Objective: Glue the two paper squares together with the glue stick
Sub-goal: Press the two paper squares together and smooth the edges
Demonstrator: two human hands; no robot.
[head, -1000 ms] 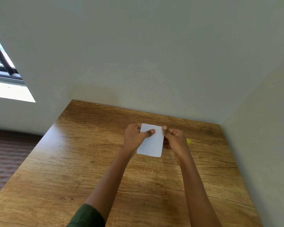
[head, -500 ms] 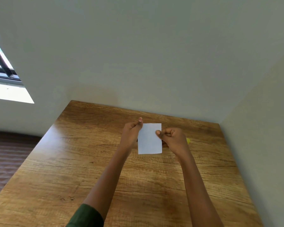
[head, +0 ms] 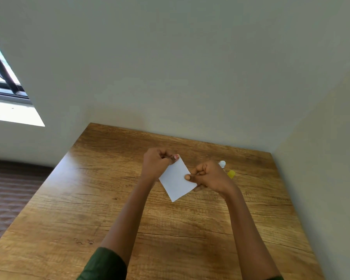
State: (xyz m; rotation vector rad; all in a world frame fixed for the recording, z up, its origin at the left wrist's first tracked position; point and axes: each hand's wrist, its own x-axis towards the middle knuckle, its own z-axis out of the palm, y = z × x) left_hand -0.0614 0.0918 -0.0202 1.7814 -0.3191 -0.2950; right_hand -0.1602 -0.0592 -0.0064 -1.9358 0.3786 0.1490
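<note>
The left hand (head: 156,162) is pinching the top corner of the white paper (head: 176,182) and the right hand (head: 207,175) is pinching its right edge, so each grip is closed on the sheet. They are holding it slanted above the desk (head: 109,199). I cannot tell whether it is one square or two. The glue stick (head: 222,164) and a yellow cap (head: 231,174) are lying just behind the right hand. The squares are probably being pressed together. The next move calls for firming the remaining edges.

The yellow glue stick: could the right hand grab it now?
Likely yes, once it lets go: the right hand pinches the paper, but the glue stick lies just beyond it on the table with nothing between.
</note>
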